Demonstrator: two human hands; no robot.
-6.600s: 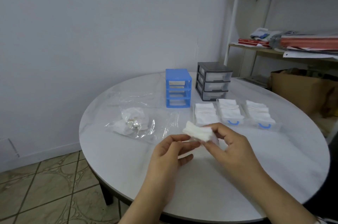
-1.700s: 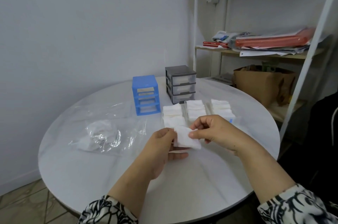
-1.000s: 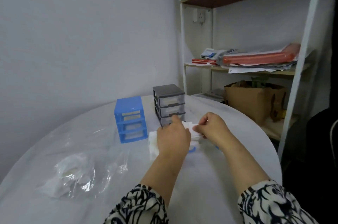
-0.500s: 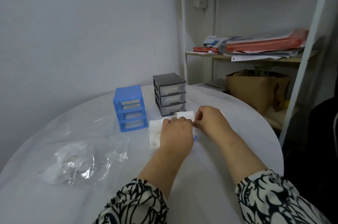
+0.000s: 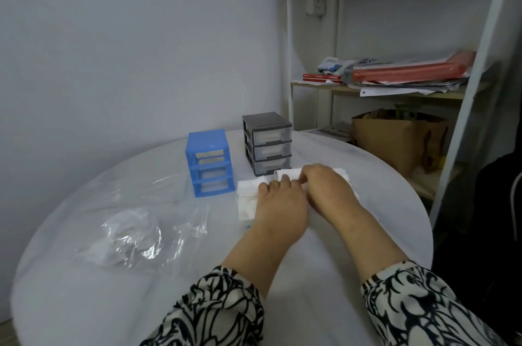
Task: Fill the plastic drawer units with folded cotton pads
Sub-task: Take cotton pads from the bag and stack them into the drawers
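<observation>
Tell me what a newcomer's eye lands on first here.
Two bare hands, the left hand and right hand, press together on white folded cotton pads mid-table. Just behind stand a blue plastic drawer unit and a grey plastic drawer unit; a crumpled clear plastic bag lies left.

Round white bench (image 5: pixel 324 275) filling lower half of frame. Crumpled clear plastic bag (image 5: pixel 132 238) lying on bench at lower left, white bits showing inside. Pale wall (image 5: pixel 141 49) taking up upper left. White-framed shelf unit (image 5: pixel 289 63) standing at upper right; wall socket (image 5: pixel 315 5) sitting behind it. Red books (image 5: pixel 322 78), orange-red folder (image 5: pixel 409 73) and loose papers (image 5: pixel 406 88) lying on middle shelf. Brown paper bag (image 5: pixel 395 142) standing below. Dark object (image 5: pixel 497 218) showing at right edge, too unclear for naming.
</observation>
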